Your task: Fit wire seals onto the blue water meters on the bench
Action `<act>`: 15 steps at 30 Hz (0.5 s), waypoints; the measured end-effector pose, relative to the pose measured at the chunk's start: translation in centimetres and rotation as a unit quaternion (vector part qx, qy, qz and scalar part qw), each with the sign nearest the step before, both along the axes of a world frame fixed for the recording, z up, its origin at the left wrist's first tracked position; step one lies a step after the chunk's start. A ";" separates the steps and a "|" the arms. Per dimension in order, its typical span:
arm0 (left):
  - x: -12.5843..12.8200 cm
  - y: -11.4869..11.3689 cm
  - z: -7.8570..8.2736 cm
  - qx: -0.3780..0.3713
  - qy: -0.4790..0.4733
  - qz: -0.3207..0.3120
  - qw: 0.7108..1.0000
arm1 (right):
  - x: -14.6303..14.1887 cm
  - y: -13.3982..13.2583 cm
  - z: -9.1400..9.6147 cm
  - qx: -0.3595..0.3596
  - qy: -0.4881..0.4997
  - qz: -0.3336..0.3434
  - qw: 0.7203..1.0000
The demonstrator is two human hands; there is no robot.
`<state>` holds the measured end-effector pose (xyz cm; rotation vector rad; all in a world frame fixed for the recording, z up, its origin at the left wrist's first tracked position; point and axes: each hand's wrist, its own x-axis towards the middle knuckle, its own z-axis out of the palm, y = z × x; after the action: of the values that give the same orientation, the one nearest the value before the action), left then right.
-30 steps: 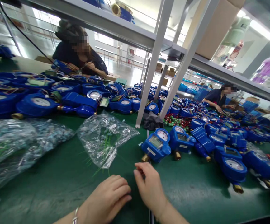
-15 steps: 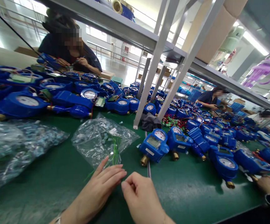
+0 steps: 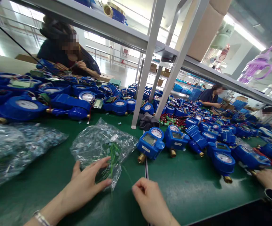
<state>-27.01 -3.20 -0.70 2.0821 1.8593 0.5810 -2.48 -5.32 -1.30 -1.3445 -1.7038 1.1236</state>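
Large clear bags of small parts (image 3: 13,147) lie at the far left of the green table (image 3: 187,191), with rows of blue water meters (image 3: 20,106) behind them. Just right of those, a smaller clear plastic bag (image 3: 103,144) holding green cable ties (image 3: 112,160) lies flat; the left hand (image 3: 85,183) rests on its near edge, fingers spread and pressing, not gripping. Beside it the right hand (image 3: 150,201) hovers low, fingertips pinched together, on what I cannot tell. Ahead stands a blue meter with a display (image 3: 150,146), a shelf post (image 3: 142,69) behind. At far right, a co-worker's hand with a watch (image 3: 271,185) lies on the table.
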 end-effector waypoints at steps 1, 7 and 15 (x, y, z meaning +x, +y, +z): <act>0.2 -0.1 0.2 -0.015 0.000 0.000 1.000 | -0.4 0.1 0.3 0.004 -0.009 0.023 1.000; 1.2 0.9 0.1 -0.042 -0.028 0.068 0.996 | -5.5 3.5 4.0 -0.020 0.265 0.027 0.964; -0.7 0.5 0.6 0.036 0.057 0.078 0.995 | -7.7 5.9 8.5 -0.005 0.431 0.047 0.901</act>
<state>-27.74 -2.69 -0.14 2.0657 2.1096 0.5851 -10.17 0.61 7.21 -0.5897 -1.0920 1.4841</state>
